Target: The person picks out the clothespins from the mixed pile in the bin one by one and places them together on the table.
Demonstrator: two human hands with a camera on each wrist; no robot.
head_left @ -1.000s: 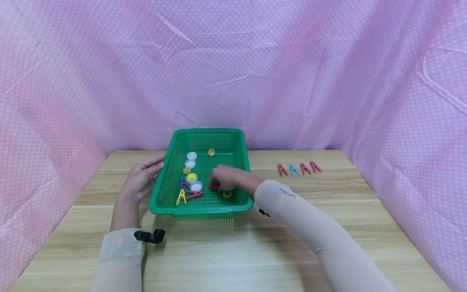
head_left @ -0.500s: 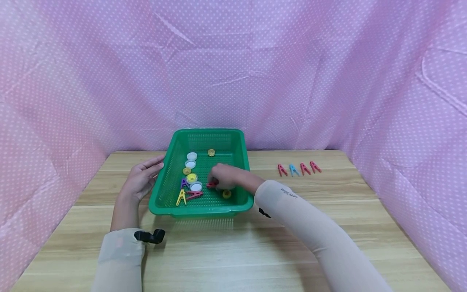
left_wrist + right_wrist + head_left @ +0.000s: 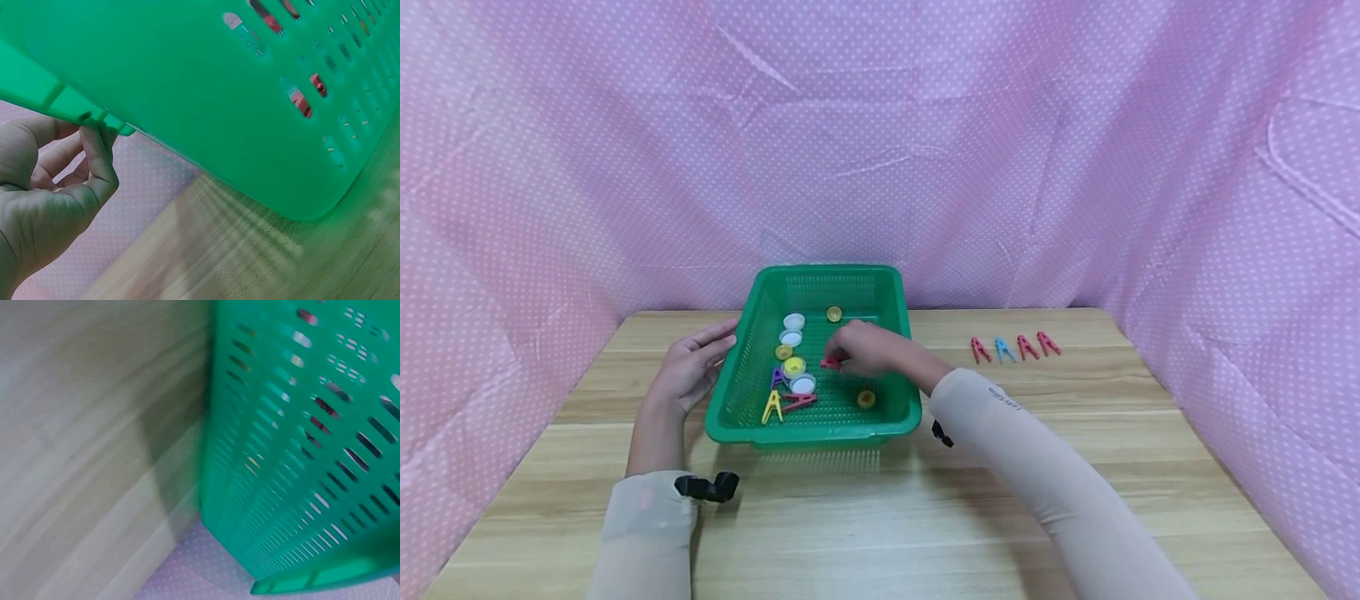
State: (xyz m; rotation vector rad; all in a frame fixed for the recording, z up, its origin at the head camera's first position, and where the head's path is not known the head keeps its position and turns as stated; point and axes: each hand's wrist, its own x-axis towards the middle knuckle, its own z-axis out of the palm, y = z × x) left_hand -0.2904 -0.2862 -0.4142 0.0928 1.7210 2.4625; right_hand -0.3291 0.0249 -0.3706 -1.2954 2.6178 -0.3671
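Inside the green basket [image 3: 812, 435], gripped by fingers of the left hand [image 3: 691, 371], a red clothespin [image 3: 830, 364] was pinched by the right hand [image 3: 863, 348].

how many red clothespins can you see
5: three red clothespins on the table right of the basket, one inside beside the yellow clothespin, one pinched, partly covered, by the right hand. More may be hidden.

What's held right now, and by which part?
Left grip: basket, by its left rim. Right grip: red clip, by one end; can't tell which.
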